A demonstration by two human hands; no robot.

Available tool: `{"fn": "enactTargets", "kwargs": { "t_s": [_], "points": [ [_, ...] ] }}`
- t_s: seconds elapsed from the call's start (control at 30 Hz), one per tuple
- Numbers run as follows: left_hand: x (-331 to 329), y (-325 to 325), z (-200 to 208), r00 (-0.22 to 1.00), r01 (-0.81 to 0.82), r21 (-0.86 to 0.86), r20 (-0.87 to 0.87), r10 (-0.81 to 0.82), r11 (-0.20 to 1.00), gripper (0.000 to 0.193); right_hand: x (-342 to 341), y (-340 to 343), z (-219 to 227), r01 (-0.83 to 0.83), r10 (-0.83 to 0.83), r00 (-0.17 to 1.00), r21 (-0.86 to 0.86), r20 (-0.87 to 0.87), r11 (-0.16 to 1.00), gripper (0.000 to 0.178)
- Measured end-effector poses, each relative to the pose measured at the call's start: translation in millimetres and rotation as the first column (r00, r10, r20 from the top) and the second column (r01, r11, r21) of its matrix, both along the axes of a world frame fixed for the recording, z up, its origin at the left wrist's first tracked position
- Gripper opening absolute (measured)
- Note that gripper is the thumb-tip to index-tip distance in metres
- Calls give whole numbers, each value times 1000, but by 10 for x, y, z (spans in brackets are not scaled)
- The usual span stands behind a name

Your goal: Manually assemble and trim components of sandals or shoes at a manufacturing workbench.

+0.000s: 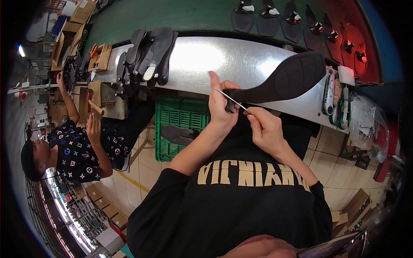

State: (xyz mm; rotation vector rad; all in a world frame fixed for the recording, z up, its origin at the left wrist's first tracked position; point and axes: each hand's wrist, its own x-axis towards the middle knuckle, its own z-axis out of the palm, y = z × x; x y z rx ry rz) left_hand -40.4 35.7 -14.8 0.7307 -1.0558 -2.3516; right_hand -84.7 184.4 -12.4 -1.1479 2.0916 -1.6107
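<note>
My left hand [223, 107] grips the narrow end of a dark shoe sole [297, 77], its thumb pointing up. The sole's broad, ridged end reaches out to the right over the metal bench. A thin metal tool [232, 100] lies across that narrow end, slanting from my left hand down to my right. Its lower end is pinched in the fingers of my right hand [266, 127]; the exact kind of tool is not plain. A small dark piece [229, 106] hangs at the narrow end, partly covered by my left hand.
Several dark soles [157, 53] lie piled on the metal bench [193, 56]. Beyond runs a green belt [189, 17] carrying a row of sandals [269, 19]. A cutter [330, 92] and a plastic bag [368, 124] are right. A green crate [165, 148] stands below; a co-worker [77, 146] sits left.
</note>
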Motion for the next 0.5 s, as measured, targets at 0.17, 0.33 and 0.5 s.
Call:
{"fn": "enactTargets", "kwargs": {
  "t_s": [0.17,0.33,0.5],
  "points": [
    [0,-77,-23,995,95,313,-31,-90,945,52,50,47,46,-144,139,984,-40,-111,989,10],
    [-98,-105,27,995,90,579,-20,-96,810,47,9,33,133,37,-43,993,-60,-106,998,7],
    [-146,3,217,988,133,558,-9,-154,819,49,-27,-6,66,54,-49,996,74,-70,996,6]
  ]
}}
